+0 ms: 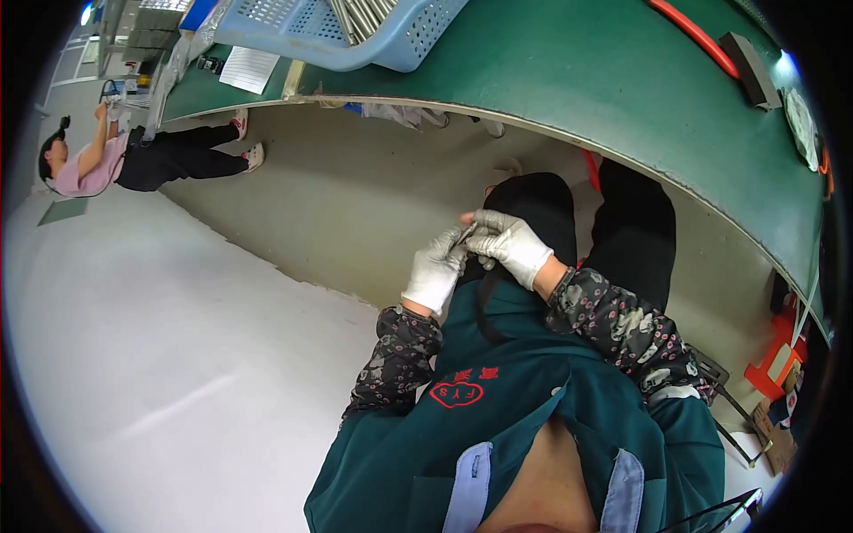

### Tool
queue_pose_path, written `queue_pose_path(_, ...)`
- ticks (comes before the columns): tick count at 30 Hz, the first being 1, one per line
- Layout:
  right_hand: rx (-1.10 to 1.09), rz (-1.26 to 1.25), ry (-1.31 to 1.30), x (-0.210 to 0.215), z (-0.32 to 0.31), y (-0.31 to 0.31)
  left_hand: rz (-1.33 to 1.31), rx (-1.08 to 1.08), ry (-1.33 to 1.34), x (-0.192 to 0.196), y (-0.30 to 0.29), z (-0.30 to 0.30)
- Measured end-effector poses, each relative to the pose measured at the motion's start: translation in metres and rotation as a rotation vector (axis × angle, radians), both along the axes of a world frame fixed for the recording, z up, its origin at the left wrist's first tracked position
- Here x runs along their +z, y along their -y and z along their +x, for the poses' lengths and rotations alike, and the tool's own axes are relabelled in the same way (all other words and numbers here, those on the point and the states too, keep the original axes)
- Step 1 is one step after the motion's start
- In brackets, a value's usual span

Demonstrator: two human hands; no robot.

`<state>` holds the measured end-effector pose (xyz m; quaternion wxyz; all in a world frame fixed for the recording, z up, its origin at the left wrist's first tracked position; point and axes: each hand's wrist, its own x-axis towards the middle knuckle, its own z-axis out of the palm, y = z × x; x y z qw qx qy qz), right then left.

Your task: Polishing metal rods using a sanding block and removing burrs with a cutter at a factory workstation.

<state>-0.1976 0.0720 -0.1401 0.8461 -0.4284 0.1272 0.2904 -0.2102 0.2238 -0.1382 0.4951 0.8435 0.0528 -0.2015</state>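
In front of my lap, both hands meet, each in a white glove with greyed fingers. My left hand (435, 268) has its fingers closed, pinching a small thin metal piece (466, 233). The fingers of my right hand (511, 244) are bent round the same piece from the other side. Most of the piece is covered by the gloves, so its exact kind does not show. Above my hands, on the green table (533, 67), stands a blue plastic basket (410, 46) with several metal rods (362, 19) in it.
A red bar-like handle (697, 37), a dark grey block (751, 71) and a clear plastic bag (801, 129) lie at the table's right. The table edge curves past my knees. Another person (98, 162) stands far left. An orange-red object (779, 355) is at the lower right.
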Motion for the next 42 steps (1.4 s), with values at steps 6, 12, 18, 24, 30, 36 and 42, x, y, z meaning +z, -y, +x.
queue_pose_path(6,0.037,-0.041,-0.06,-0.009,-0.002,-0.001,-0.238,0.067,-0.381,0.006,0.0,0.002)
queue_pose_path(12,0.047,-0.061,-0.063,-0.014,0.001,-0.003,-0.241,0.082,-0.462,0.006,-0.001,0.006)
queue_pose_path(18,-0.039,-0.223,0.252,0.024,0.005,0.016,-0.086,-0.167,-0.133,0.048,0.018,0.019)
queue_pose_path(24,-0.284,-0.799,1.091,0.149,0.032,0.086,-0.299,-0.558,0.501,0.134,0.07,0.074)
queue_pose_path(30,-0.624,-0.886,0.985,0.181,0.066,0.161,-0.252,-0.861,0.647,0.182,0.175,0.152)
queue_pose_path(36,-0.569,-0.653,0.62,0.16,0.095,0.202,-0.498,-0.662,0.28,0.132,0.23,0.197)
queue_pose_path(42,-0.695,-0.68,0.634,0.14,0.108,0.197,-0.51,-0.643,0.064,0.13,0.229,0.202)
